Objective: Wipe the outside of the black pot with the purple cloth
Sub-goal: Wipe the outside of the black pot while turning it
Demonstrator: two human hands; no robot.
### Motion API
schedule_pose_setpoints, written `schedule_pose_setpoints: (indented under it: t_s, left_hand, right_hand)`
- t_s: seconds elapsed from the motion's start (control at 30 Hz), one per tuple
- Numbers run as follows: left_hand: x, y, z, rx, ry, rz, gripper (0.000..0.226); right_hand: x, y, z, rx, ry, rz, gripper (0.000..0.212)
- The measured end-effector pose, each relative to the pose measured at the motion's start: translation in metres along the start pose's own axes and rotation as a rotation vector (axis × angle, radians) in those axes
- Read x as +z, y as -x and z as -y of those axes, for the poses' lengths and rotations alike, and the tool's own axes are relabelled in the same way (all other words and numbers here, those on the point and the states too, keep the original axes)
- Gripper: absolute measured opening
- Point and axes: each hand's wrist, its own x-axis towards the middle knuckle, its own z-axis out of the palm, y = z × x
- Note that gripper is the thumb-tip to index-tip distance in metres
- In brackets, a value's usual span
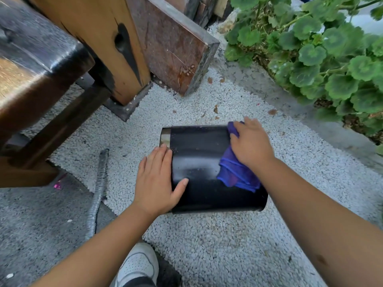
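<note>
black pot (pixel 199 162) lies sideways between hands, left (pixel 157 179) flat, right (pixel 250 141) pressing purple cloth (pixel 234 175)

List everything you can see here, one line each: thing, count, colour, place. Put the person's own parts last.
pot: one, black, lying on its side on the gravel, centre
cloth: one, purple, on the pot's right part under the right hand
gravel: one patch, pale grey, ground in the centre
hose: one, grey, ribbed, on the ground left of the pot
wooden furniture: brown and dark, upper left
stone slab: one, reddish brown, leaning, top centre
plants: green, round leaves, upper right
shoe: one, white, bottom centre
left hand: one, flat against the pot's left end
right hand: one, pressing the cloth on the pot
</note>
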Motion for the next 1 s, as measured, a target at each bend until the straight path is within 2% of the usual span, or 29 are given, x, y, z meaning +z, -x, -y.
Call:
schedule_pose_setpoints:
  t_s: [0.07, 0.13, 0.2, 0.27, 0.37, 0.5, 0.63, 0.83, 0.93, 1.0]
  left_hand:
    - [-0.009, -0.020, 0.002, -0.064, 0.076, -0.075, 0.064]
    - [-0.015, -0.044, 0.004, -0.195, 0.189, -0.090, 0.058]
    - [-0.015, -0.065, 0.006, -0.337, 0.424, -0.041, 0.060]
    - [-0.012, -0.078, 0.006, -0.434, 0.602, 0.060, 0.072]
    - [-0.006, -0.082, 0.001, -0.435, 0.658, 0.109, 0.080]
    - [-0.007, -0.078, 0.001, -0.507, 0.889, 0.060, 0.072]
    - [-0.017, -0.069, 0.000, -0.489, 1.115, -0.005, 0.076]
    - [-0.034, -0.068, -0.001, -0.333, 1.205, -0.064, 0.083]
    - [-0.036, -0.059, 0.002, -0.188, 1.124, -0.077, 0.093]
    - [-0.032, -0.043, 0.001, -0.155, 1.088, -0.098, 0.094]
  right_hand:
    - [-0.002, 0.007, -0.014, 0.099, -0.001, 0.016, 0.049]
    - [0.000, 0.014, -0.017, 0.147, -0.126, -0.006, 0.051]
    - [0.002, 0.016, -0.014, 0.198, -0.270, -0.047, 0.054]
    - [0.002, 0.014, -0.011, 0.281, -0.319, -0.076, 0.056]
    - [0.000, 0.012, -0.011, 0.331, -0.408, -0.121, 0.054]
    - [-0.009, 0.013, -0.017, 0.380, -0.571, -0.188, 0.049]
    - [-0.016, 0.020, -0.017, 0.393, -0.616, -0.243, 0.047]
    - [-0.030, 0.019, -0.014, 0.329, -0.700, -0.363, 0.050]
    - [-0.025, 0.024, -0.012, 0.301, -0.778, -0.440, 0.055]
    - [-0.016, 0.031, -0.011, 0.321, -0.808, -0.460, 0.065]
